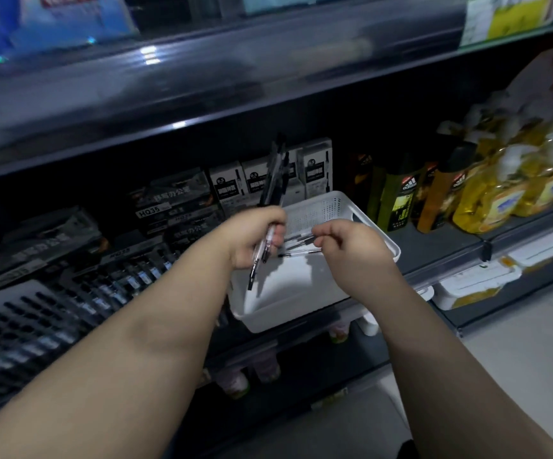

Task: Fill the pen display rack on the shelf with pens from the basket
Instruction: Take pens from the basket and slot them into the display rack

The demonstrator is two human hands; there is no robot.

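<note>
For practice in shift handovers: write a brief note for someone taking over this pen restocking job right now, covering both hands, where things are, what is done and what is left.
Left hand: grips a bundle of pens above the white basket.
Right hand: fingers pinch the ends of a few loose pens over the basket.
Pen display rack: on the shelf, left of the basket; it holds many pens, but blur hides which slots are free.
Done: a bundle gathered from the basket.
Left: pick up the last pens, then slot them all into the rack.
</note>
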